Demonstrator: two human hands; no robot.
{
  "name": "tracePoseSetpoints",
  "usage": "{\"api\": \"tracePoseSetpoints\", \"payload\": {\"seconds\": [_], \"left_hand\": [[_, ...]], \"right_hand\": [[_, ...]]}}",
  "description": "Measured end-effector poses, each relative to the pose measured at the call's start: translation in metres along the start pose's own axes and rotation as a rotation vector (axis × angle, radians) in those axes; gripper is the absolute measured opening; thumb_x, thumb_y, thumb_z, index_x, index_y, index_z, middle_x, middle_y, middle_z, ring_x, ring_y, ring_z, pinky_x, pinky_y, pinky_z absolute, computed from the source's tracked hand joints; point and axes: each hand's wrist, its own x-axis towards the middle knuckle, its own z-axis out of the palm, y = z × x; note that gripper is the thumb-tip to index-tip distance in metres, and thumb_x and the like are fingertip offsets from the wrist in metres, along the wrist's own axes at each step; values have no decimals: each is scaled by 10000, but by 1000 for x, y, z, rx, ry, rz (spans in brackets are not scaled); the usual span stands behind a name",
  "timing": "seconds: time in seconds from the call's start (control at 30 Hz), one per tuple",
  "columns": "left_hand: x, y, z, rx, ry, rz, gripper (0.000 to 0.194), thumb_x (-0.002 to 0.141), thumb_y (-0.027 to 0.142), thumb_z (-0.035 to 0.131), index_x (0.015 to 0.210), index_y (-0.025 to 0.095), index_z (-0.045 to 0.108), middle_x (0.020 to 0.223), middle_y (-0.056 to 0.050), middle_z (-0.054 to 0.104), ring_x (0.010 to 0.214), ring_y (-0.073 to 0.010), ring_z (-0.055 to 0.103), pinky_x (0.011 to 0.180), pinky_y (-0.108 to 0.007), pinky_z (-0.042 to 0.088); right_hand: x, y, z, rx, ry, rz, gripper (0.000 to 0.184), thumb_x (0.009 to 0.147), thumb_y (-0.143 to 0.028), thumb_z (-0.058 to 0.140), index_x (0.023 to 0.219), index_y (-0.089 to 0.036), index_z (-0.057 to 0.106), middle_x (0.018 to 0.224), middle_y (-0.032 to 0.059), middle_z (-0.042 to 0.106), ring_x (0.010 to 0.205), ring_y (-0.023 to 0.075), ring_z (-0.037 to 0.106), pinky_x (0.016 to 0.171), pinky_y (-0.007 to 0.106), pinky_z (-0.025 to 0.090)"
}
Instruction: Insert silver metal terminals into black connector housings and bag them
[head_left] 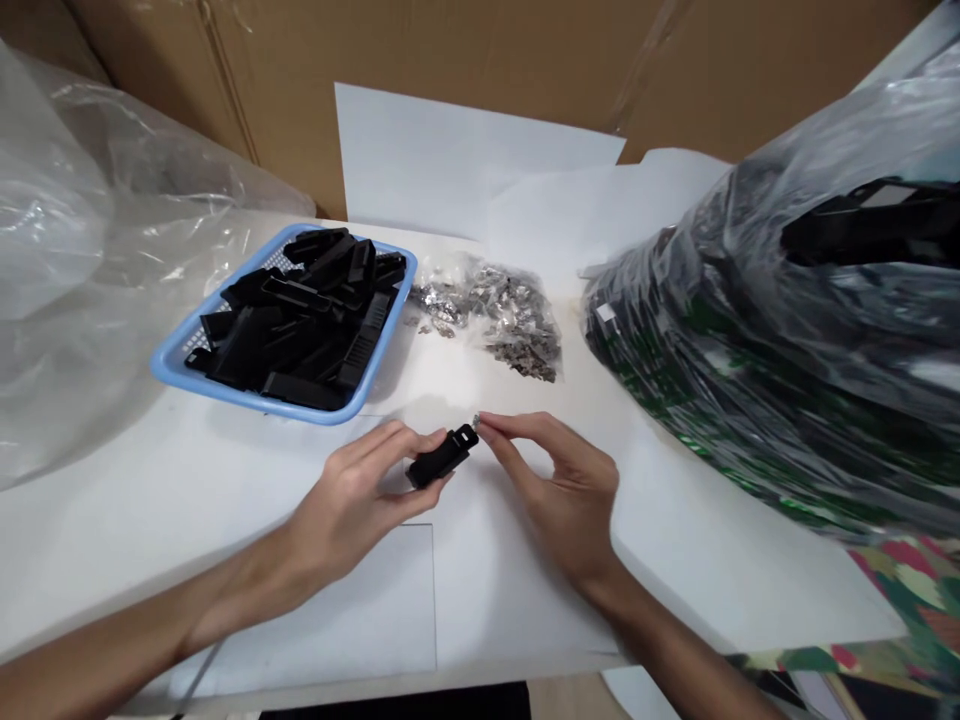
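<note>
My left hand [360, 490] is closed around a small black plastic part [442, 456], held just above the white table [225, 500]. My right hand [559, 475] pinches a tiny silvery metal piece [475, 421] at the far end of that black part. Both hands meet near the middle of the table. Behind them lies a heap of small metal pieces [495, 310] in clear wrap. A blue basket [176, 365] holding several black plastic parts [300, 315] stands at the left rear.
A large clear bag [787, 340] stuffed with dark parts fills the right side. Crumpled clear plastic [82, 260] lies at the left. Cardboard [450, 60] and white paper sheets [450, 160] stand behind. A patterned cloth [900, 610] shows at the lower right.
</note>
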Motion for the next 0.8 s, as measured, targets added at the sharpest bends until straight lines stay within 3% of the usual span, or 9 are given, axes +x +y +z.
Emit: {"api": "tracePoseSetpoints", "payload": {"seconds": [0.23, 0.37, 0.6, 0.8], "left_hand": [[-3, 3, 1, 27, -28, -7, 267, 942, 171, 739, 1183, 211, 632, 980, -34, 727, 858, -171, 718, 739, -275, 587], [-2, 4, -1, 29, -15, 0, 268, 945, 163, 729, 1190, 218, 634, 968, -27, 727, 847, -171, 716, 740, -280, 588], [-1, 1, -1, 36, -25, -10, 259, 939, 165, 736, 1171, 218, 633, 976, -25, 723, 867, -172, 719, 743, -272, 587], [-1, 3, 0, 41, 16, 11, 253, 926, 139, 740, 1152, 212, 654, 939, -16, 711, 804, -156, 697, 702, -256, 571]], "right_hand": [[-3, 0, -2, 24, 84, 2, 183, 914, -157, 766, 1038, -290, 788, 977, 10, 799, 870, 213, 749, 803, 385, 604], [-2, 0, 0, 38, -1, 74, 132, 930, -181, 750, 1003, -280, 799, 952, 11, 802, 862, 216, 751, 799, 385, 601], [-2, -2, 1, 95, 37, 99, 150, 908, -158, 774, 991, -280, 803, 954, 1, 801, 871, 202, 749, 809, 368, 598], [-3, -4, 3, -47, -38, -24, 164, 961, -149, 700, 1031, -272, 782, 931, 15, 793, 829, 197, 742, 757, 364, 618]]}}
